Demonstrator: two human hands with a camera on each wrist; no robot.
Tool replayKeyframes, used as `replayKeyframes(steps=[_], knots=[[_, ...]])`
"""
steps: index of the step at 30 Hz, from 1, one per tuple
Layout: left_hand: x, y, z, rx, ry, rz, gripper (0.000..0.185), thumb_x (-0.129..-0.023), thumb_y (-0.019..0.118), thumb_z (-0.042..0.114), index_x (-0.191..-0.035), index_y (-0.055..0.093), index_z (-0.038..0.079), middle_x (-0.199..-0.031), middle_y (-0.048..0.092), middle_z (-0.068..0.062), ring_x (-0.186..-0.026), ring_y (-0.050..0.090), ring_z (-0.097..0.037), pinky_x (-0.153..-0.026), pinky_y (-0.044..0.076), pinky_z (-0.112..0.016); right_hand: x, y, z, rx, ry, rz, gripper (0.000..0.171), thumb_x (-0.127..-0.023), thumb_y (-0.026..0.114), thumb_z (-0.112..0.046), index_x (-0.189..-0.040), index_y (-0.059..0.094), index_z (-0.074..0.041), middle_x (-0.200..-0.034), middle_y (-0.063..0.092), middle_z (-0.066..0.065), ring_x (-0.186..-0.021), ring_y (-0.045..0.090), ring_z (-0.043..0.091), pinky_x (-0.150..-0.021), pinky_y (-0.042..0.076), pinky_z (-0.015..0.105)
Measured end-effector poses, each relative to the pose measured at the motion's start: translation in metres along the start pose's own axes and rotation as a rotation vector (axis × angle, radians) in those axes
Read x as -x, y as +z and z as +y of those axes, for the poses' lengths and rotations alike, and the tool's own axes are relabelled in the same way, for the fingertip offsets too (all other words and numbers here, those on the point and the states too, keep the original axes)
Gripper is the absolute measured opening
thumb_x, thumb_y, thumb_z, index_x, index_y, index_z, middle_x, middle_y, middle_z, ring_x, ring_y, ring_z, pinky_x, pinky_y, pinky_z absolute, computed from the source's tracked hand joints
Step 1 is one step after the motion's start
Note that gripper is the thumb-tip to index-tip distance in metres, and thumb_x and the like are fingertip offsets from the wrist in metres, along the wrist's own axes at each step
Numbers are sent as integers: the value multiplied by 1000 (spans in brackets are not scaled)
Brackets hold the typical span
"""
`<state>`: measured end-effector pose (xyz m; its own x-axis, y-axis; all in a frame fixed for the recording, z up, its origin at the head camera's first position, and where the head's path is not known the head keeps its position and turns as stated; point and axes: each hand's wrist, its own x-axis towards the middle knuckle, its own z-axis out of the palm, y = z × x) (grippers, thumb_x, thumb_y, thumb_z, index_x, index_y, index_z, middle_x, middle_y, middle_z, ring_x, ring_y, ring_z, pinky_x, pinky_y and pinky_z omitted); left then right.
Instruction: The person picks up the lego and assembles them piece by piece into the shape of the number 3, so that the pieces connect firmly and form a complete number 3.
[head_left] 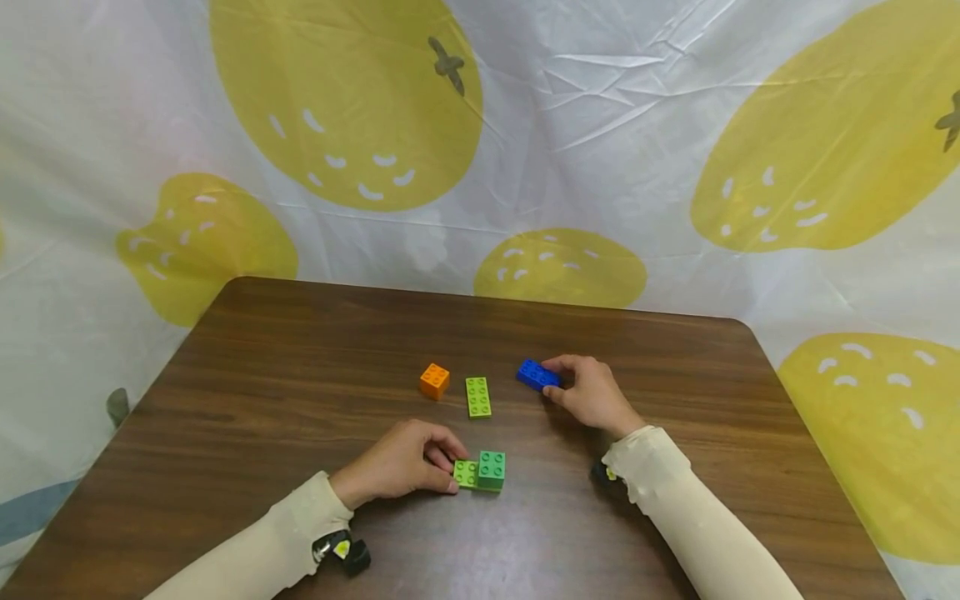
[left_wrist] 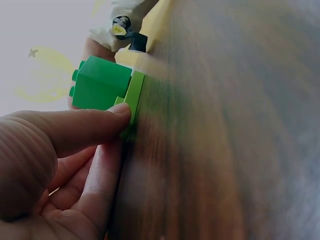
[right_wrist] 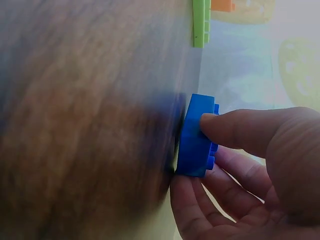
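My left hand (head_left: 401,463) pinches the left end of a flat lime-green building plate (head_left: 465,473) between thumb and fingers. On the plate's right half sits a taller green block (head_left: 491,470), studs up. In the left wrist view, my thumb presses the lime plate's side beside the green block (left_wrist: 102,82). Farther back and to the right, my right hand (head_left: 595,396) grips a blue studded brick (head_left: 534,375) by its right end. The right wrist view shows thumb and fingers on opposite sides of the blue brick (right_wrist: 196,142), which is at the tabletop.
An orange block (head_left: 434,381) stands behind my left hand on the brown wooden table (head_left: 315,375). Just right of it lies another lime-green plate (head_left: 477,397), between the orange block and the blue brick. A white curtain (head_left: 570,150) with yellow fruit prints hangs behind the table.
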<state>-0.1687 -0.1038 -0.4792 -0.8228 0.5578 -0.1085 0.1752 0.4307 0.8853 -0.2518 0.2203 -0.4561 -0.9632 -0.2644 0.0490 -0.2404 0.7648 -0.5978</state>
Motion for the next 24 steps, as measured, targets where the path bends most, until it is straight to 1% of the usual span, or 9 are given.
replayKeyframes(steps=[9,17,24], knots=[[-1,0,0,8,-6,-1,32,-78,93,11,-107,79,15,-94,78,5,-84,73,-9,-71,58,-21,0,-2,1,-10,16,11,36,-91,81,-17,-127,76,-10,-126,76,13,-119,69,33,-102,54,53],[0,-1,0,21,-12,-4,33,-77,93,11,-107,79,14,-91,78,4,-82,72,-7,-71,58,-21,5,-3,-5,-70,16,9,37,-91,81,-16,-127,76,-10,-124,76,14,-103,73,26,-89,60,45],[1,-2,1,28,-11,-4,33,-77,93,11,-107,79,13,-91,78,2,-82,72,-7,-71,58,-21,11,-4,-7,-99,1,22,37,-91,81,-16,-127,76,-10,-126,76,15,-106,76,29,-91,62,46]])
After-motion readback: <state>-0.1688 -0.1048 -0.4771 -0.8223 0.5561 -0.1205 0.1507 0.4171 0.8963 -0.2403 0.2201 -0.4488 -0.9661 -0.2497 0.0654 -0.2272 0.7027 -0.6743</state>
